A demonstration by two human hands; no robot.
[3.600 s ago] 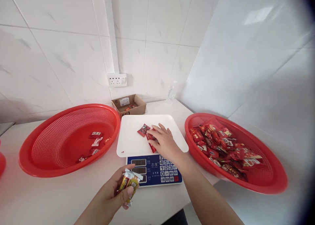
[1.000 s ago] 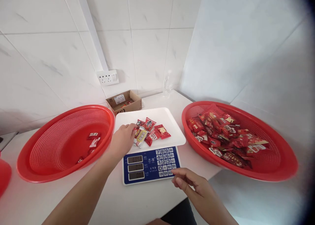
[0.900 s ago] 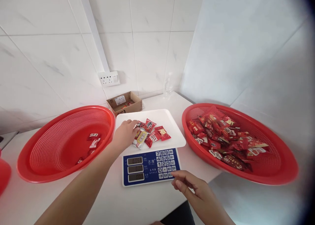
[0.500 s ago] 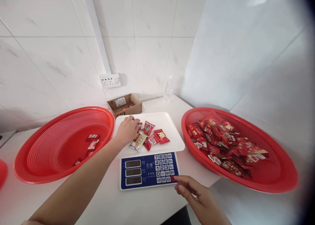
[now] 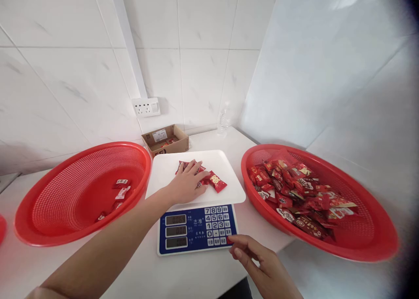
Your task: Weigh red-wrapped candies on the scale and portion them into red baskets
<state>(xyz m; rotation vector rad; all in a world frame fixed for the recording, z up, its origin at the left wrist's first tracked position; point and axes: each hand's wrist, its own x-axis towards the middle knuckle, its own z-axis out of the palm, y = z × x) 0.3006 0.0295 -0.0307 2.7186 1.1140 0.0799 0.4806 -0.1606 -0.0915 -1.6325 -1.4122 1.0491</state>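
Red snack packets (image 5: 218, 182) on the digital scale (image 5: 199, 233), partly under the wide-spread left hand (image 5: 187, 186), look light, slippery, crushable, best pinched at their end seams, with the right hand (image 5: 257, 257) loosely curled at the scale's near right corner.

You see through the one camera worn on your head, facing forward and down across the white table (image 5: 140, 270) toward the tiled wall (image 5: 206, 80). It looks from near above your work: the scale (image 5: 195, 203) sits below the middle of your view, your left hand (image 5: 186, 186) and right hand (image 5: 255, 262) in its lower half.
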